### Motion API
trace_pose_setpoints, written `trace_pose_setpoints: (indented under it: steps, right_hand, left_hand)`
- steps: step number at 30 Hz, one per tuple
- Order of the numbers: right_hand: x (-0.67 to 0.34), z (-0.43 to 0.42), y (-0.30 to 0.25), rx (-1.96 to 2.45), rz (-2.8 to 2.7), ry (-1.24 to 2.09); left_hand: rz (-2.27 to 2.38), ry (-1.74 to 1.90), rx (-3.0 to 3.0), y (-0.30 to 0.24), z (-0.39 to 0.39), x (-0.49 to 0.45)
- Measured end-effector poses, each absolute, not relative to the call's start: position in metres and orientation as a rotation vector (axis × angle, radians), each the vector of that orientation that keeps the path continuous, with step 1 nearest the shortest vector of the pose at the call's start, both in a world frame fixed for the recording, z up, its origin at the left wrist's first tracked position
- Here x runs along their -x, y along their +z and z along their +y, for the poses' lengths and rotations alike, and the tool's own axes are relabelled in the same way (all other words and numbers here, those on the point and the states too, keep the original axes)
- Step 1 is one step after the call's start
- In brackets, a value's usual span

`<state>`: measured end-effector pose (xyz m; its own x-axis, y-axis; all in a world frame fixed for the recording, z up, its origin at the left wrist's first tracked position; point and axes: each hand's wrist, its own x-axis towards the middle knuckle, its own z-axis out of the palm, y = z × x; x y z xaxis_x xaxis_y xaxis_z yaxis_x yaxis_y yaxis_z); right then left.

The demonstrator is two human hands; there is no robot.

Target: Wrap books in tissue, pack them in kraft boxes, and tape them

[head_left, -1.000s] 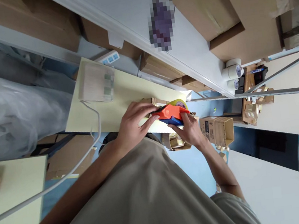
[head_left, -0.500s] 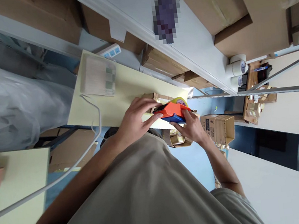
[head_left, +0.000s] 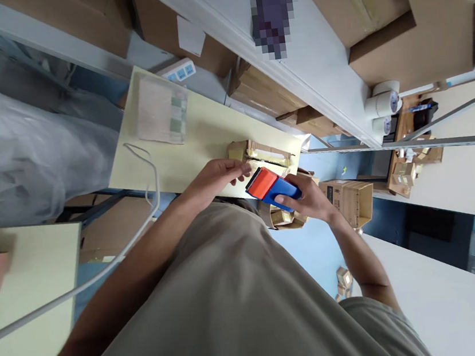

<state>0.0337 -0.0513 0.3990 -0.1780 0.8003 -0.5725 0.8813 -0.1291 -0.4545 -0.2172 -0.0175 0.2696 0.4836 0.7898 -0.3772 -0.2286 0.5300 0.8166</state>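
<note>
White power strip [head_left: 181, 71] — grey cable [head_left: 61, 296]

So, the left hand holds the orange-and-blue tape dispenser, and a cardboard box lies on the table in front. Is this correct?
The hand is wrong: the head view shows the right hand holding the tape dispenser. The cardboard box does lie on the table.

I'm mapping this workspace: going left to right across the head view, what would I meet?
Translucent plastic sheeting, flat pale rectangular packet with green patches, left hand, orange-and-blue plastic tape dispenser, right hand, brown cardboard box with black print, white cylindrical rolls.
</note>
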Motion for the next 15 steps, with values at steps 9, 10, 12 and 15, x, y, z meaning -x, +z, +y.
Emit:
trace_pose_setpoints:
  steps: [9, 10, 12, 15]
  right_hand:
    - [-0.032, -0.046, 0.401, -1.872, 1.972, -1.145]
    - [-0.029, -0.045, 0.401, -1.869, 1.95, -1.124]
    - [-0.023, -0.043, 0.404, -1.858, 1.897, -1.07]
    - [-0.019, -0.038, 0.417, -1.828, 1.801, -0.974]
  left_hand:
    - [0.89, 0.761, -0.718, 0.257, -0.027, 0.212]
    - [0.9, 0.77, -0.715, 0.255, -0.029, 0.21]
    - [0.919, 0.779, -0.703, 0.251, -0.034, 0.207]
    - [0.928, 0.786, -0.666, 0.242, -0.04, 0.206]
